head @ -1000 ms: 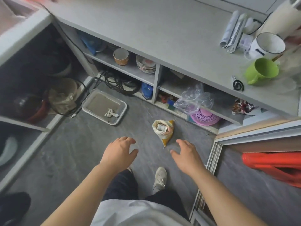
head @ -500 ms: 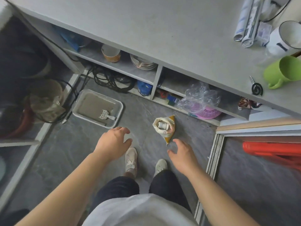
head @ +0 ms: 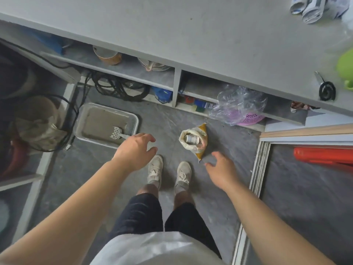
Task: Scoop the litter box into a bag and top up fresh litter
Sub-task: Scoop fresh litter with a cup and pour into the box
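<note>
On the floor (head: 168,121), the litter box (head: 104,122) lies left of the litter bag (head: 194,142); the scoop (head: 116,133) is in the box's near right corner.

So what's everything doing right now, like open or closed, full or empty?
Litter box: on the floor, litter inside.
Scoop: lying in the litter box, untouched.
Yellow bag: on the floor, mouth open, a white container inside.
Clear plastic bag: crumpled, on the pink basket.
Left hand: empty, fingers spread, near the scoop handle.
Right hand: empty, open, near the yellow bag.
</note>
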The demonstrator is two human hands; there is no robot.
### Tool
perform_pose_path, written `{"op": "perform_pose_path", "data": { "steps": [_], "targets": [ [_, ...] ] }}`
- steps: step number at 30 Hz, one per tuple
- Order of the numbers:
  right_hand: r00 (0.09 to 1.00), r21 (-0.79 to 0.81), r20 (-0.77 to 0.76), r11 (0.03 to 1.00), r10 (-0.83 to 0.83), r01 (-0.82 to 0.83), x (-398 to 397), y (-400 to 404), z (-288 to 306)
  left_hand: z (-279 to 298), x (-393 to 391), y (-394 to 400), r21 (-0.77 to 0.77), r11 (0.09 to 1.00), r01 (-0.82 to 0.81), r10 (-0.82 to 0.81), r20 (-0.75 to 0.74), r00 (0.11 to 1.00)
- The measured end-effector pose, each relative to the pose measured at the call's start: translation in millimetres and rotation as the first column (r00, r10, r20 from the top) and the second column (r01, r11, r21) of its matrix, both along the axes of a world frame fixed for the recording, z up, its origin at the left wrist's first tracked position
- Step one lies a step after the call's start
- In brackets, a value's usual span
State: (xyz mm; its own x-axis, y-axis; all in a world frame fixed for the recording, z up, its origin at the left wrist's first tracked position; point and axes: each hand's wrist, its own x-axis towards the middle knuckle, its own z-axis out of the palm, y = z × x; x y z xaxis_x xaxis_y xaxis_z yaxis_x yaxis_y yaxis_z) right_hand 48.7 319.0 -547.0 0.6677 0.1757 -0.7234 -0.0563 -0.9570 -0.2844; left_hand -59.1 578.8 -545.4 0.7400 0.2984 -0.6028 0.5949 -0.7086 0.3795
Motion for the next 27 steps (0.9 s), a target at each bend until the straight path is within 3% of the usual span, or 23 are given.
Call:
{"op": "perform_pose_path", "data": {
  "steps": [6, 11, 16, 22, 27],
  "targets": [
    [0.982, -0.088, -0.034, 0.98, -0.184, 0.181, 11, 8, -73, -79, 31, 11, -0.084, 0.996, -0.025, 0.025, 0.0, 1.0],
    [0.988, -0.12, -0.04, 0.983, -0.148, 0.142, 21, 17, -155, -168, 49, -1, -0.12, 0.991, 0.054, -0.049, 0.044, 0.998],
    [0.992, -0.064, 0.013, 0.99, -0.129, 0.129, 43, 19, -281, -297, 83, -11, -0.106, 0.989, 0.099, -0.085, 0.126, 0.988],
    [0.981, -0.089, 0.123, 0.982, -0.152, 0.164, 63, 7, -444, -464, 130, -23, -0.032, 0.943, 0.331, -0.328, 0.06, 0.943],
    [0.971, -0.208, 0.225, 0.969, -0.084, 0.132, 65, -2, -529, -570, 148, -52, -0.04, 0.9, 0.434, -0.432, 0.041, 0.901]
  ]
}}
